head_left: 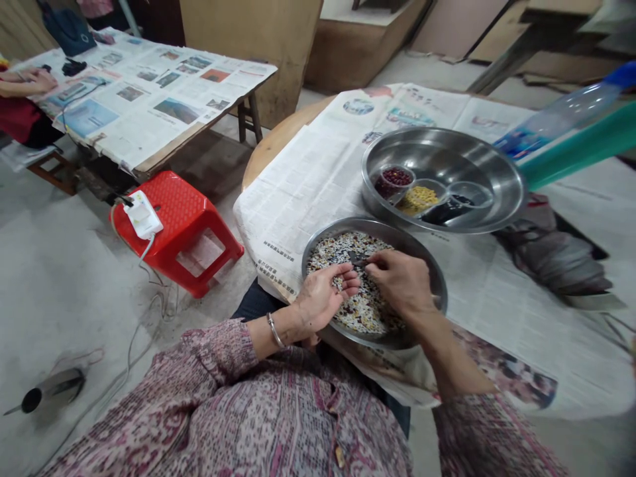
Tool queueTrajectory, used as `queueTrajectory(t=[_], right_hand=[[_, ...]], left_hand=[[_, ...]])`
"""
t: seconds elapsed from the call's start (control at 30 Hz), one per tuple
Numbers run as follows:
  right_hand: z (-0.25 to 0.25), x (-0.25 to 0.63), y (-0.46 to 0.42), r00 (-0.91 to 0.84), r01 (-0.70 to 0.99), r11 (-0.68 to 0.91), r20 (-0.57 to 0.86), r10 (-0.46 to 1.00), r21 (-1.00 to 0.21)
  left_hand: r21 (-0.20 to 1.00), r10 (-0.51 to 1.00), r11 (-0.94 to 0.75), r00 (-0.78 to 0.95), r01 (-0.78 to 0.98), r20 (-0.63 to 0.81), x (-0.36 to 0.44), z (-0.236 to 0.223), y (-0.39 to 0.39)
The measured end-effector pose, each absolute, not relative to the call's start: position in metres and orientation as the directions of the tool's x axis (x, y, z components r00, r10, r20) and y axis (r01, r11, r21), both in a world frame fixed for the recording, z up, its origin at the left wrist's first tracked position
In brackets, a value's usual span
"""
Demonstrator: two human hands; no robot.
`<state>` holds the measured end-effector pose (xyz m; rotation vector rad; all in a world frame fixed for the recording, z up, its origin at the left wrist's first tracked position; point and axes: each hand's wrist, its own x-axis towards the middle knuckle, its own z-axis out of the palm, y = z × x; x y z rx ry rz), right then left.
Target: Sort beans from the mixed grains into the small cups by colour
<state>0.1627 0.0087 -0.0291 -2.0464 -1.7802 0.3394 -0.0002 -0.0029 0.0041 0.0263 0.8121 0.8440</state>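
Note:
A steel bowl point(403, 238) of mixed white, yellow, red and black grains and beans point(368, 321) sits at the table's near edge. My left hand point(325, 295) is held palm up over its left side, fingers stretched out; whether a few grains lie in the palm is hard to see. Above the dark beans in the middle, my right hand point(403, 278) pinches thumb and fingers together, hiding what is between them. Behind the bowl, a wider steel basin point(501, 175) holds small clear cups of red beans point(396, 177), yellow beans point(418, 197) and black beans point(461, 200).
Newspaper point(293, 199) covers the round table. On the right are a plastic bottle point(561, 119), a green object point(586, 149) and a grey plastic bag point(551, 255). A red stool point(173, 205) bears a white power strip point(142, 214). Another person's hands point(40, 79) rest at the far table.

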Motion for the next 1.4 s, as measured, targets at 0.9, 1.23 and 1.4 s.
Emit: queueTrajectory(t=[0.9,1.23,1.4], right_hand=[[-0.031,0.167,0.008,0.264,0.821,-0.174,0.091,0.96,-0.544],[-0.042,0.151,0.005,0.011,0.974,0.03,0.177,0.984,-0.225],[-0.037,0.144,0.009,-0.07,0.996,0.076,0.108,0.992,-0.052]], left_hand=[[0.339,0.67,0.714,0.46,-0.613,-0.582,-0.007,0.0,-0.004],[0.338,0.674,0.706,0.445,-0.622,-0.59,-0.004,0.002,-0.004],[0.332,0.668,0.71,0.444,-0.62,-0.597,-0.003,0.004,-0.004]])
